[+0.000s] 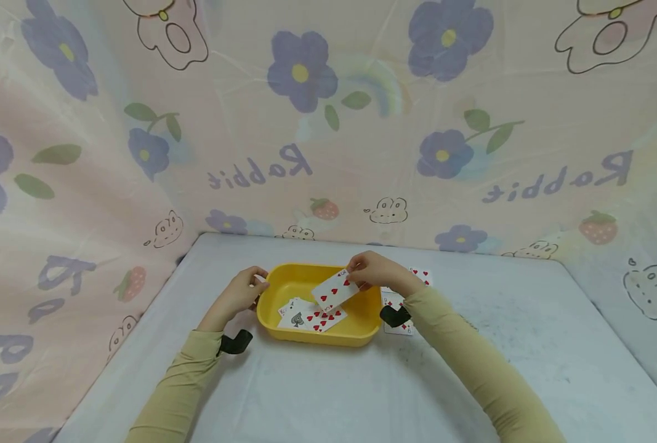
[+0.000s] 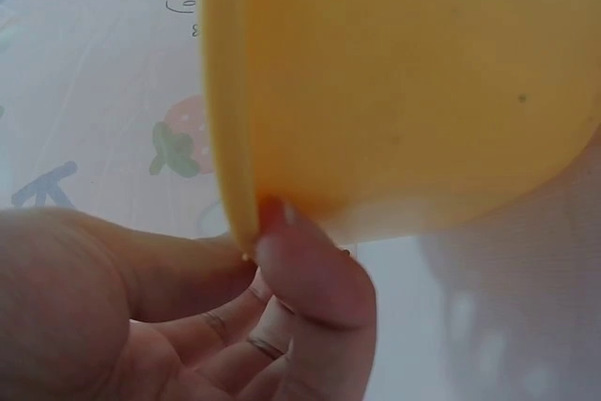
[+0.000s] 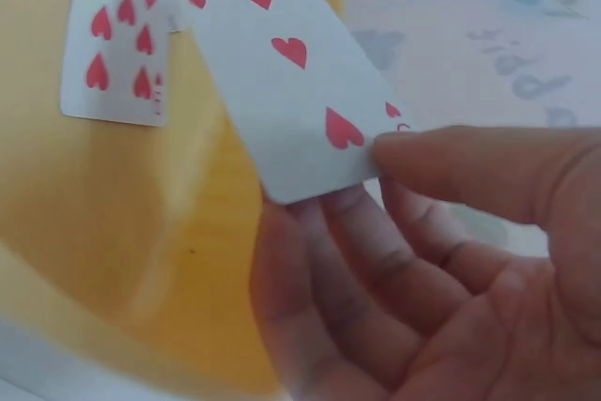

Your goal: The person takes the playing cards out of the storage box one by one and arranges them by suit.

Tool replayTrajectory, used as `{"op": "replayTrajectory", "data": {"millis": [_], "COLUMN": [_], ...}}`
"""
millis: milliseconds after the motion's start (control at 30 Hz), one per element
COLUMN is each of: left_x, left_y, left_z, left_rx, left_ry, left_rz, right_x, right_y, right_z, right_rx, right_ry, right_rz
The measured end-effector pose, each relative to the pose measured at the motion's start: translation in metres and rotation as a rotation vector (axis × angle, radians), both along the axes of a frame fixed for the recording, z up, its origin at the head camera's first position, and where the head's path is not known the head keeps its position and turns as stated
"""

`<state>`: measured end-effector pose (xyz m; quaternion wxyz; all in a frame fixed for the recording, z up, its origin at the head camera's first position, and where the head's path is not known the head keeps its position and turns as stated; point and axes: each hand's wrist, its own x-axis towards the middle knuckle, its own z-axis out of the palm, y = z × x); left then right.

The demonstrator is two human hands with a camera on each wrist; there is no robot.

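Note:
A yellow plastic basin (image 1: 319, 338) stands on the table. My left hand (image 1: 241, 289) pinches its left rim between thumb and fingers; the left wrist view shows the thumb and forefinger (image 2: 315, 274) at the rim's edge. Above the basin's right half, my right hand (image 1: 375, 271) holds a three of hearts playing card (image 1: 334, 292) by one corner, face up and tilted. In the right wrist view the thumb lies on the face of this card (image 3: 291, 82), with the fingers beneath. Inside the basin lie several overlapping cards, among them an ace of spades (image 1: 297, 317) and a heart card (image 1: 328, 319).
Right of the basin, partly behind the right forearm, more face-up cards lie on the table: a heart card (image 1: 425, 276) at the back and a diamond card (image 1: 399, 328) nearer. A white cloth covers the table (image 1: 306, 394). A printed curtain (image 1: 328, 141) rises behind.

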<state>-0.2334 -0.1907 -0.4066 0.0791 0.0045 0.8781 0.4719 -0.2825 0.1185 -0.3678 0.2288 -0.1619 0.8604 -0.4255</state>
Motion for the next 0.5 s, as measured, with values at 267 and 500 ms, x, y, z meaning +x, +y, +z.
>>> {"op": "replayTrajectory", "data": {"millis": [267, 500], "left_x": [0.000, 0.001], "left_y": [0.000, 0.000], "left_z": [0.000, 0.001], "left_rx": [0.000, 0.005], "left_ry": [-0.003, -0.007], "left_rz": [0.000, -0.011], "right_x": [0.013, 0.032], "right_y": [0.029, 0.069], "right_z": [0.008, 0.001], "right_rx": [-0.190, -0.218], "right_ry": [-0.022, -0.042], "right_rz": [-0.052, -0.093]}}
